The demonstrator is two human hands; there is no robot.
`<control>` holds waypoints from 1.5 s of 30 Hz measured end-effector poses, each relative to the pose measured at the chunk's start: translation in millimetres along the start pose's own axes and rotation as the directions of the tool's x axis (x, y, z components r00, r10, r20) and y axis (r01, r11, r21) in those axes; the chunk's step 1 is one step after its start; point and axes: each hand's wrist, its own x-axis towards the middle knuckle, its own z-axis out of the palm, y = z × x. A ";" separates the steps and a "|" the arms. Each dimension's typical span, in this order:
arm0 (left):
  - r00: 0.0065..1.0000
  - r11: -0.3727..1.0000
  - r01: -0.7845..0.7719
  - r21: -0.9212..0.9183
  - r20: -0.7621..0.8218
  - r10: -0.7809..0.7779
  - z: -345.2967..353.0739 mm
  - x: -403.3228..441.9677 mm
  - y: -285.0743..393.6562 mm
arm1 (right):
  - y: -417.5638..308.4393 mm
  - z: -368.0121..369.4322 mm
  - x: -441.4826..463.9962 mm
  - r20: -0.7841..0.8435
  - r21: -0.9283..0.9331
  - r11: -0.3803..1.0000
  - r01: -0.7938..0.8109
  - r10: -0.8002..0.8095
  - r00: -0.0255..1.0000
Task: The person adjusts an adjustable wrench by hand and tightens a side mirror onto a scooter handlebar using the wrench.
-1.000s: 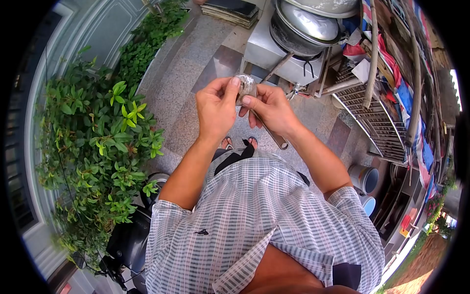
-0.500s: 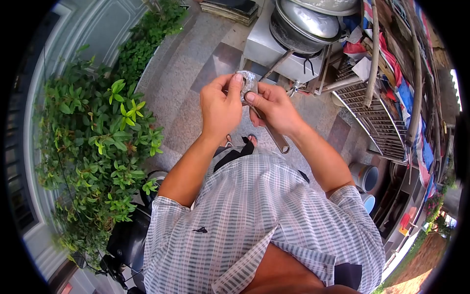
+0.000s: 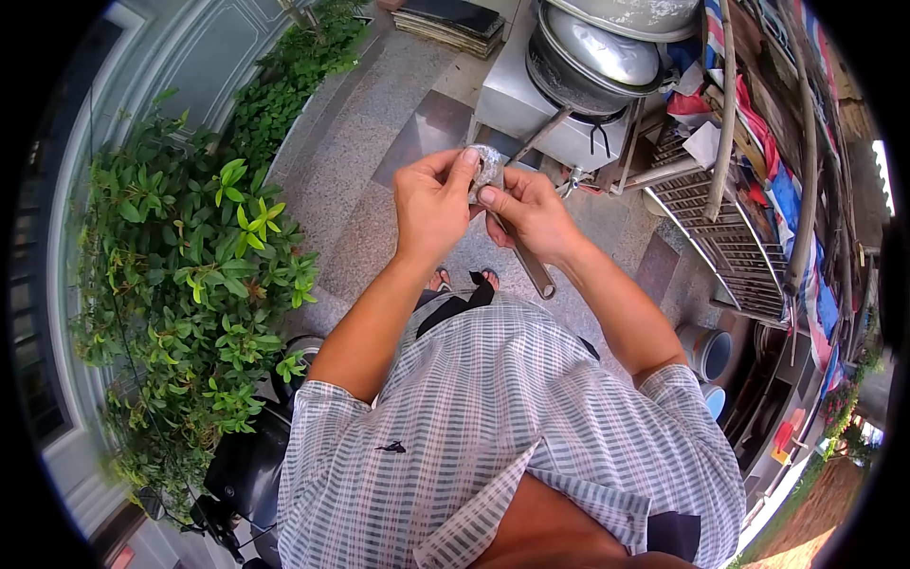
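Observation:
My left hand (image 3: pixel 431 204) pinches a small silvery, rough-looking metal piece (image 3: pixel 489 163) between thumb and fingers, in front of my chest. Its exact kind is hard to make out. A metal wrench (image 3: pixel 534 270) with a ring at its lower end is gripped in my right hand (image 3: pixel 536 213). The wrench slants down and to the right from under my palm, and its upper end lies against the silvery piece, partly covered by my fingers. My right thumb presses near the lower edge of that piece. Both hands are close together, almost touching.
Ahead stands a metal stove (image 3: pixel 512 106) carrying a large dark pot (image 3: pixel 583 81) with a shiny lid. Leafy bushes (image 3: pixel 209 275) line the left. To the right are a slatted metal rack (image 3: pixel 725 223), wooden poles (image 3: pixel 725 123) and a grey bucket (image 3: pixel 706 351).
Both hands have shifted slightly down and to the right, still closed on the silvery piece and the wrench. The wrench's ring end has swung a little to the left.

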 end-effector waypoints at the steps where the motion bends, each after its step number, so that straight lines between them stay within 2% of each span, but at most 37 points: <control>1: 1.000 1.000 0.013 0.005 0.005 -0.013 -1.0 1.1 -2.0 | 0.2 -1.6 0.6 0.008 0.014 1.000 -0.003 0.002 1.000; 3: 0.999 0.999 0.044 0.015 0.013 -0.044 -2.4 0.9 -6.3 | 2.4 -4.1 -0.6 0.023 0.042 0.999 -0.013 0.012 1.000; 6: 0.998 0.982 -0.035 0.187 -0.042 0.043 -2.4 -7.4 0.4 | -1.0 -1.5 -1.5 -0.050 -0.049 0.997 -0.052 0.050 0.998; 9: 0.998 0.997 -0.045 0.062 -0.031 0.047 -8.0 -4.0 -13.5 | -3.9 -2.1 -1.9 -0.034 -0.030 0.999 -0.041 0.040 0.999; 12: 0.996 0.997 -0.063 0.054 -0.062 0.066 -12.8 -5.4 -23.4 | 0.5 -10.0 3.3 0.065 -0.051 0.997 -0.053 0.056 0.996; 15: 0.998 1.000 0.003 -0.001 -0.062 -0.003 -10.6 -7.0 -17.8 | -5.3 -1.0 3.7 0.065 -0.045 0.998 -0.053 0.056 0.996; 18: 0.993 0.993 0.108 -0.045 -0.048 -0.110 -4.7 -2.2 -16.8 | 9.0 3.6 10.2 -0.056 -0.091 0.982 -0.166 0.161 0.985; 21: 0.994 0.999 0.032 0.037 -0.108 -0.028 -1.8 2.5 -22.9 | 19.0 4.7 15.1 -0.046 -0.009 0.999 -0.050 0.049 0.998; 24: 0.996 0.990 -0.030 0.139 -0.079 0.041 -2.1 4.5 -17.5 | 10.9 3.1 14.7 0.020 0.026 1.000 -0.011 0.010 1.000; 27: 0.991 0.980 -0.119 0.158 -0.047 0.127 -0.8 11.2 -26.4 | 4.4 -3.1 16.3 -0.006 -0.089 0.996 -0.027 0.026 1.000; 30: 0.998 0.991 -0.005 -0.130 -0.058 -0.003 -0.5 4.1 -26.0 | -9.4 -1.4 12.4 -0.011 0.002 0.998 -0.064 0.064 0.998; 33: 0.995 0.998 -0.023 0.062 -0.099 0.029 -4.7 -2.4 -31.7 | 10.0 -11.5 12.3 0.038 -0.018 0.996 -0.084 0.085 0.996; 36: 0.995 0.999 -0.001 0.045 -0.095 0.005 -6.1 -1.5 -37.5 | 10.5 -17.0 11.4 0.112 -0.077 0.993 -0.089 0.098 0.989; 39: 0.986 0.985 -0.105 0.136 -0.118 0.121 -0.5 2.0 -39.4 | 0.2 -21.0 11.1 0.210 0.078 0.987 -0.144 0.125 0.970; 42: 0.991 0.997 -0.008 0.083 -0.136 0.019 0.9 0.7 -26.8 | 1.0 -9.0 9.7 0.014 0.077 0.993 -0.093 0.092 0.996; 45: 0.998 0.997 0.023 0.078 -0.062 -0.018 -4.2 -2.4 -19.3 | 8.1 -6.3 13.2 -0.023 0.007 0.999 -0.052 0.052 0.998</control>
